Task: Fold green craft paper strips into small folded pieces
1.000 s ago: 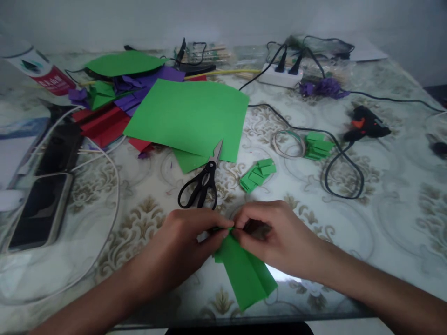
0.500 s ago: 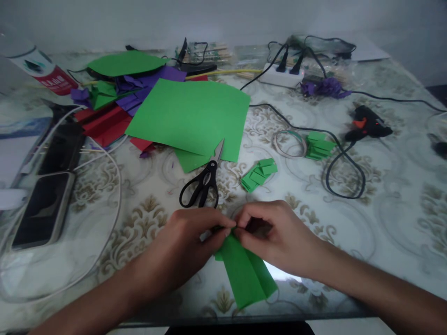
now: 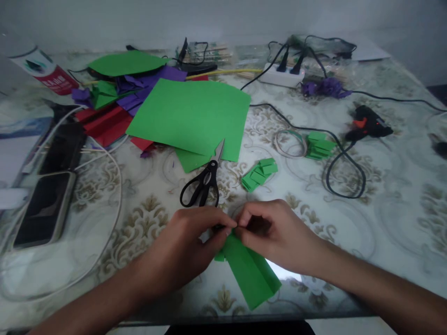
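A folded green paper strip (image 3: pixel 249 274) hangs toward the table's front edge, its upper end pinched between my fingertips. My left hand (image 3: pixel 199 237) grips it from the left with thumb and index finger. From the right, my right hand (image 3: pixel 274 228) pinches the same end, the fingertips of both hands almost touching. The pinched end itself is mostly hidden. Just beyond my left hand lie black-handled scissors (image 3: pixel 206 179), blades pointing away. Small folded green paper pieces (image 3: pixel 259 174) rest beyond my right hand.
A large green sheet (image 3: pixel 195 116) covers red and purple papers at the back left. Two phones, one a phone (image 3: pixel 44 209) nearer me, lie left by a white cable. On the right are a glue gun (image 3: pixel 370 123), its black cord, a tape ring (image 3: pixel 289 143) and a power strip (image 3: pixel 282 75).
The lower end of the green paper strip has swung slightly to the right. Both hands keep their pinch in nearly the same place.
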Demonstrator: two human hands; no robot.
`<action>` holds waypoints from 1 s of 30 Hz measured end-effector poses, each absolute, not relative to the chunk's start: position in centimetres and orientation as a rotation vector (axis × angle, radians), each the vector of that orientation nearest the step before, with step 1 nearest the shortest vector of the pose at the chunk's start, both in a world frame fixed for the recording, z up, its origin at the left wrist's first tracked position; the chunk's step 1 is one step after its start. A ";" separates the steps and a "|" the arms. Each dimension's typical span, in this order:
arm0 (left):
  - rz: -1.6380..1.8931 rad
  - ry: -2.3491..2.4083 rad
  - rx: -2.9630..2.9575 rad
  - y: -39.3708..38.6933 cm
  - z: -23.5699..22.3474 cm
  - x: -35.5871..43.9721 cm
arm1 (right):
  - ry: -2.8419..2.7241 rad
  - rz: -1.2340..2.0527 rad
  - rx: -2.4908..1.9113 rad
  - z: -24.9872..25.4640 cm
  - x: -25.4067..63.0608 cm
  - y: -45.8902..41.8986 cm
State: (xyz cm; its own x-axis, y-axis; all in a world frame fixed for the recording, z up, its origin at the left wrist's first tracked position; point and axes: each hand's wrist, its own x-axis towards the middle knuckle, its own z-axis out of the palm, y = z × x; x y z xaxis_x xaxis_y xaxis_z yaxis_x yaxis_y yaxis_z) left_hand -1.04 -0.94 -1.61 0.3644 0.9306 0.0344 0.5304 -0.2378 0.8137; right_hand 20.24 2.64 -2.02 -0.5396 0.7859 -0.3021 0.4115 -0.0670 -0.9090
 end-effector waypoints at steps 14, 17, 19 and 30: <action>0.632 1.259 1.811 -0.5 -1.2 -1.2 | -1.819 1.728 -1.253 -2.2 20.2 3.0; 0.620 1.252 1.793 -0.5 -1.1 -1.3 | -1.817 1.711 -1.234 -2.1 20.2 3.0; 0.605 1.245 1.783 -0.5 -1.0 -1.3 | -1.814 1.719 -1.217 -2.1 20.2 2.9; 0.590 1.263 1.722 -0.4 -1.1 -1.2 | -1.817 1.798 -1.207 -1.8 20.5 3.0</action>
